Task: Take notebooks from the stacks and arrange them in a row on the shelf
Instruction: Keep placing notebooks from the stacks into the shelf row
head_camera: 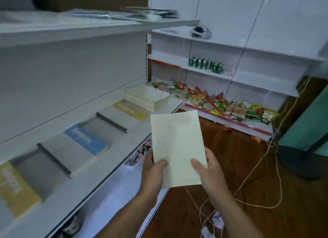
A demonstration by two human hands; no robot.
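Both hands hold one cream notebook [178, 147] upright in mid-air, right of the shelf [115, 154] and clear of it. The left hand [153, 172] grips its lower left corner and the right hand [207, 174] its lower right edge. Each thumb is pressed on the facing cover with the fingers curled behind. The cover shows faint marks and one dark spot, with no legible writing. On the shelf, to the left, five notebooks lie flat in a row, set apart from each other. From near to far they are the near yellow notebook [16, 190], the near grey notebook [42, 166] with a black spine, the blue notebook [87, 139], the far grey notebook [104, 126] with a black spine, and the far yellow notebook [130, 110]. The blue and yellow covers carry white lettering, too blurred to read. A stack [147, 97] of cream notebooks sits at the far end of the shelf, just beyond the far yellow notebook. On the far unit stand green cans [205, 64], their labels unreadable, with snack packets [221, 104] below them. A cord [257, 166] trails across the wooden floor, near a dark round base [300, 163] at right.
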